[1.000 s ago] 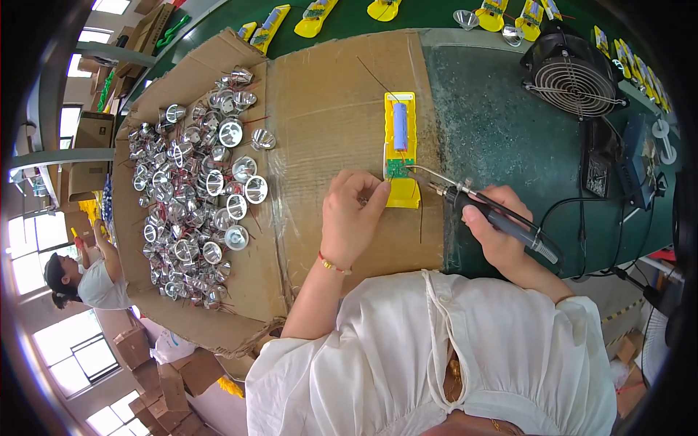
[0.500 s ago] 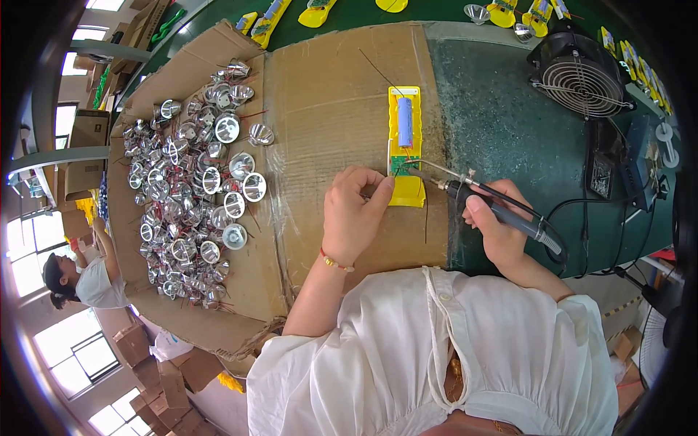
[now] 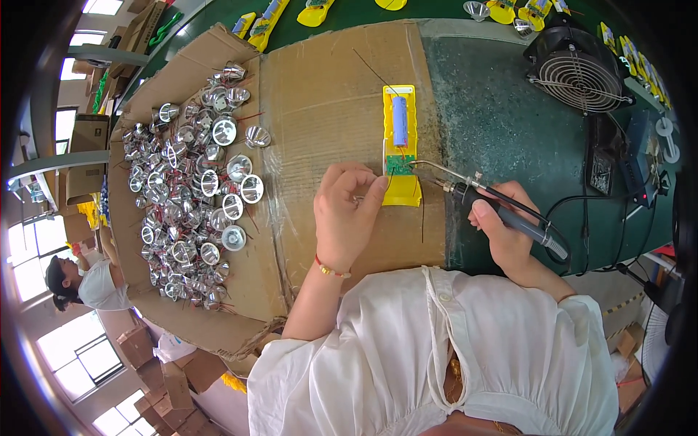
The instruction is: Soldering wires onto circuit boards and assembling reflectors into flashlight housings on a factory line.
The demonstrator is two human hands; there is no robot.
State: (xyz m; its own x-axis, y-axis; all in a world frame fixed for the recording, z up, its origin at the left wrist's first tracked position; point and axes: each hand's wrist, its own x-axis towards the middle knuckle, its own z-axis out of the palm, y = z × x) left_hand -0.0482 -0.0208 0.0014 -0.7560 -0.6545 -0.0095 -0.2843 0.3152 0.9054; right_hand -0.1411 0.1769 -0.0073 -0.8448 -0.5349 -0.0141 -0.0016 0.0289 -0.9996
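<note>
From where I'm standing, the yellow casing [image 3: 403,192] sits mid-dial, lengthwise on a flat sheet of cardboard [image 3: 327,94] over the green worktop [image 3: 502,94]. A violet-blue battery [image 3: 400,122] lies in its twelve o'clock half, with a small green circuit board [image 3: 399,164] below that. One thin dark wire [image 3: 374,67] strays off the casing's top toward eleven; another [image 3: 423,224] trails down at six.

The left hand [image 3: 343,214] is at seven to eight o'clock, its fingers [image 3: 376,190] drawn in narrow, thumb and forefinger close by the board's lower left. Something silvery glints in their curl, but I can't tell what it is. At four, the right hand [image 3: 503,238] has its fingers wrapped round the dark grey handle of a soldering iron [image 3: 525,225]. A bent metal tube [image 3: 440,169] reaches from it to the board's right edge; whether it touches, I can't make out.

Toward nine, an open carton [image 3: 171,320] is heaped with shiny reflector cups [image 3: 224,131] on red leads. A black fan [image 3: 582,81] stands at two.
</note>
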